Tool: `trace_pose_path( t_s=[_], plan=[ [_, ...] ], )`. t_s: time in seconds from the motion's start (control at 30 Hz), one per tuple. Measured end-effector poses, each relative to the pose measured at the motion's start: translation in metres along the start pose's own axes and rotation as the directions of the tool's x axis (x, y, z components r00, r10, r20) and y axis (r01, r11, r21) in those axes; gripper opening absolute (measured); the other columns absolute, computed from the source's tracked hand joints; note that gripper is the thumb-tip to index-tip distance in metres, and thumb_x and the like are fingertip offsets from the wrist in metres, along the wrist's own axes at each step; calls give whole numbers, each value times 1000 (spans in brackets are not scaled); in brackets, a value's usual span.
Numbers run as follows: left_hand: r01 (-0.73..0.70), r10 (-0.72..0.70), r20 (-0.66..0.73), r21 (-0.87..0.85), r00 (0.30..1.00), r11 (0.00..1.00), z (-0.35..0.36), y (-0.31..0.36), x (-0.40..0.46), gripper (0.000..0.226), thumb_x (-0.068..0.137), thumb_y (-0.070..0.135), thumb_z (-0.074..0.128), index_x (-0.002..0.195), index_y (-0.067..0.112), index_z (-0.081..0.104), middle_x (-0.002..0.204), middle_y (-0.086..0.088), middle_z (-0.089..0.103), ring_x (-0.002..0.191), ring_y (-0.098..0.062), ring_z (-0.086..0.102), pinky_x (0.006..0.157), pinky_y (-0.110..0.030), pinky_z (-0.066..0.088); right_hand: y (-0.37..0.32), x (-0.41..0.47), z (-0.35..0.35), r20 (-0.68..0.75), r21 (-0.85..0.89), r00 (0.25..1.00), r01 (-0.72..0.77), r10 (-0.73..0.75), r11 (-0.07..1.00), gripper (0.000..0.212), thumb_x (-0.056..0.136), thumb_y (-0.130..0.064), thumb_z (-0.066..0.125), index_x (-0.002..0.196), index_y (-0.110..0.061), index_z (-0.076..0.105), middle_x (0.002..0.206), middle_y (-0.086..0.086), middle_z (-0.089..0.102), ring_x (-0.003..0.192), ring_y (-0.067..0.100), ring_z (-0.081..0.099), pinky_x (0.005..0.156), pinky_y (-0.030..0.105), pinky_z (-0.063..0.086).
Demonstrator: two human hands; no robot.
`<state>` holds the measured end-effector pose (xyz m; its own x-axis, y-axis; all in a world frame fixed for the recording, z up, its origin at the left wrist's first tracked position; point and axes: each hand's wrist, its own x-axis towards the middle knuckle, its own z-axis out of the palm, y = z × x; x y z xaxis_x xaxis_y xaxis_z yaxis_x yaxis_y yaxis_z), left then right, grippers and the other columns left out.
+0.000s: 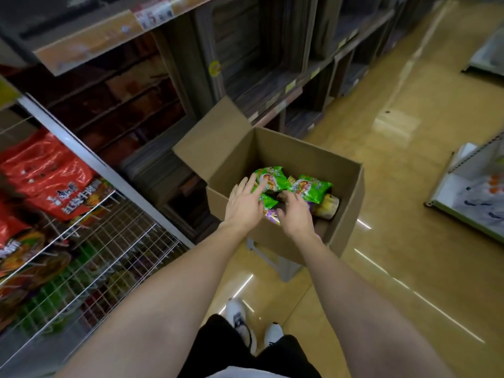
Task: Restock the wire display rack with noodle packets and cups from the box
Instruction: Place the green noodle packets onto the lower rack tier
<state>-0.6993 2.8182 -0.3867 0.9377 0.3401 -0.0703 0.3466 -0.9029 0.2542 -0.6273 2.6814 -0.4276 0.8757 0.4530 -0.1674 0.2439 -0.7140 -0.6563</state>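
An open cardboard box (pixel 313 156) stands on a small stool in the aisle. Inside lie green noodle packets (pixel 313 188), a purple packet (pixel 272 215) and a yellow noodle cup (pixel 328 205) on its side. My left hand (pixel 244 204) reaches into the box, its straight fingers touching a green packet (pixel 274 178). Beside it, my right hand (pixel 296 211) rests over the packets with fingers bent down; what it touches is hidden. The wire display rack (pixel 90 241) stands at the left, holding red noodle packets (pixel 46 170) and darker ones below.
Dark wooden store shelving (pixel 272 64) runs behind the box. White shelf units (pixel 474 186) stand at the right across the glossy yellow floor (pixel 395 255). My white shoes (pixel 237 320) are just before the stool (pixel 275 260).
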Motion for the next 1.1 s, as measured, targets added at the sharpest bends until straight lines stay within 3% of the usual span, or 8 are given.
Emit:
trace_pose_path(
  t_s=[0.2, 0.3, 0.4, 0.53, 0.63, 0.87, 0.97, 1.1],
  plan=[
    [-87, 76, 95, 113, 993, 990, 20, 7, 52, 69, 102, 29, 44, 162, 29, 9, 170, -2, -1, 156, -23, -5, 125, -47, -2, 14, 38, -9, 25, -24, 999, -45, 46, 999, 81, 91, -20, 68, 160, -20, 23, 165, 3, 26, 151, 21, 25, 120, 40, 28],
    [-149, 133, 105, 160, 985, 976, 31, 6, 82, 68, 103, 35, 40, 161, 29, 5, 170, -3, -1, 156, -24, -5, 124, -53, -3, 22, 53, -12, -12, -201, 995, -102, 102, 974, 85, 93, -31, 65, 161, -25, 15, 168, 0, 18, 155, 21, 11, 124, 45, 13],
    [-209, 182, 143, 208, 973, 955, 47, 5, 113, 66, 104, 42, 32, 161, 31, 0, 169, -3, -4, 155, -27, -10, 120, -61, -6, 33, 71, -18, 45, -404, 989, -110, 140, 908, 87, 96, -40, 59, 162, -31, 2, 170, 0, 0, 155, 27, -11, 123, 52, -6],
    [-224, 168, 235, 236, 957, 945, 66, 6, 141, 65, 105, 51, 20, 160, 34, -9, 168, -1, -14, 153, -29, -19, 116, -66, -8, 42, 91, -16, 164, -460, 964, -113, 209, 881, 94, 97, -42, 61, 160, -36, -8, 167, 2, -19, 152, 32, -23, 120, 57, -12],
    [-197, 129, 293, 218, 948, 956, 76, 5, 157, 64, 105, 52, 18, 159, 34, -11, 168, -2, -15, 153, -29, -19, 119, -63, -7, 50, 105, -12, 200, -423, 950, -136, 239, 896, 94, 97, -37, 63, 160, -35, -6, 168, 1, -17, 153, 31, -18, 121, 55, -8],
    [-36, -31, 383, 167, 923, 985, 109, 7, 209, 65, 107, 44, 31, 161, 32, -4, 169, -8, 1, 154, -33, 7, 123, -54, 9, 80, 162, -2, 202, -378, 949, -152, 241, 913, 66, 100, -28, 55, 158, -21, 24, 161, 14, 25, 146, 36, 24, 116, 53, 27],
    [39, -117, 433, 184, 894, 982, 130, 7, 220, 64, 106, 45, 31, 161, 30, 2, 167, -12, 16, 151, -34, 19, 119, -52, 22, 93, 184, 4, 272, -388, 936, -105, 223, 915, 65, 100, -26, 55, 157, -20, 26, 161, 14, 27, 146, 35, 26, 116, 52, 27],
    [59, -173, 511, 231, 842, 971, 159, 8, 235, 64, 106, 44, 32, 161, 25, 6, 164, -14, 23, 149, -35, 25, 115, -51, 28, 110, 213, 18, 372, -408, 906, -36, 202, 912, 61, 101, -23, 54, 156, -21, 28, 160, 10, 29, 144, 34, 28, 115, 53, 26]
  ],
)
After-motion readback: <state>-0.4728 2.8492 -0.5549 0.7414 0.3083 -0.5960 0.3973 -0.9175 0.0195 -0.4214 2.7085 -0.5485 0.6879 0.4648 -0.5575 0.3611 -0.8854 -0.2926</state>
